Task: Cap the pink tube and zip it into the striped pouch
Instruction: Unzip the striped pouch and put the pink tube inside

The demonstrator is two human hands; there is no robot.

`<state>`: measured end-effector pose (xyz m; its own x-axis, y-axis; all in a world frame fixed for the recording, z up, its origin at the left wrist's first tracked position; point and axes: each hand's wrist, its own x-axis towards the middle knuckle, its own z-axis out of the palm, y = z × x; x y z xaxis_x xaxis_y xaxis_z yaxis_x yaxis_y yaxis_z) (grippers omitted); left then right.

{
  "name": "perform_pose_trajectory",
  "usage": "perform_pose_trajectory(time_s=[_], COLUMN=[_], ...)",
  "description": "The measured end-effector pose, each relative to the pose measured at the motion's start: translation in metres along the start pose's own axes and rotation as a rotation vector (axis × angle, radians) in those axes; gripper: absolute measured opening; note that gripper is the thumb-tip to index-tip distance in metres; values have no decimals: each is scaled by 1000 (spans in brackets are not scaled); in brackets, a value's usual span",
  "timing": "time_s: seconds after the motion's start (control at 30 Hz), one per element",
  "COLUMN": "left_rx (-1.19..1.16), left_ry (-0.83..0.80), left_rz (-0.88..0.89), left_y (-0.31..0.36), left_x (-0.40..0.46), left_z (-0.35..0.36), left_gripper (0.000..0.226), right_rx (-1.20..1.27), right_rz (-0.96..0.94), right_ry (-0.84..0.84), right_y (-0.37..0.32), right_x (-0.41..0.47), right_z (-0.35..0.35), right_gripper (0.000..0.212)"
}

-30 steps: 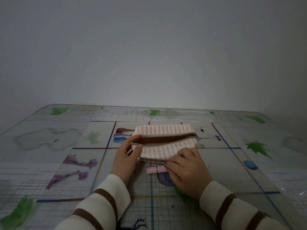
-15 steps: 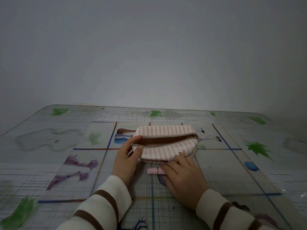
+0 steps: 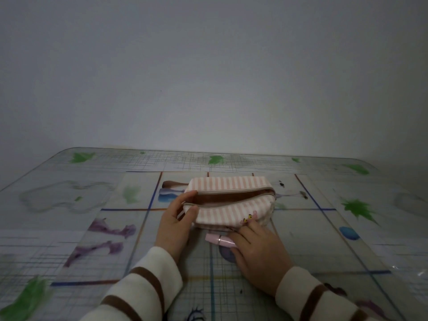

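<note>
Head view: striped pouch (image 3: 231,202) unzipped on patterned table (image 3: 324,228), left hand (image 3: 176,224) pinching its zipper end, right hand (image 3: 259,250) closing on capped-looking pink tube (image 3: 218,239) lying just before it; risk: tube rolling from light fingertip hold.

Matt pink-and-white striped cloth pouch (image 3: 231,200) showing a metal-toothed zip, small pink glossy plastic tube (image 3: 218,240) wearing a thin metallic band, both lying on a smooth, glossy printed table cover (image 3: 324,239).
</note>
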<state>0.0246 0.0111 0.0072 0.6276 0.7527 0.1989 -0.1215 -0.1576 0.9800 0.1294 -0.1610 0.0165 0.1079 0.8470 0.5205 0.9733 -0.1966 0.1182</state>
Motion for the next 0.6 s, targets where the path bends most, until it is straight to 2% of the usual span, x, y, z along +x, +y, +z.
perform_pose_trajectory(time_s=[0.13,0.33,0.47,0.6], left_rx=[23,1,18,33], left_ry=[32,27,17,21], left_rz=[26,18,10,13], left_y=[-2,-8,-9,-10], left_x=[2,3,4,5], left_z=[1,0,-1,-1], left_gripper=[35,36,37,38], right_rx=[9,95,91,74], right_rz=[-41,-42,-8,159], right_ry=[74,207,275,211], right_y=[1,5,10,19], right_x=[-2,-5,-2,15], right_z=[1,11,8,-8], right_gripper=[14,21,44,28])
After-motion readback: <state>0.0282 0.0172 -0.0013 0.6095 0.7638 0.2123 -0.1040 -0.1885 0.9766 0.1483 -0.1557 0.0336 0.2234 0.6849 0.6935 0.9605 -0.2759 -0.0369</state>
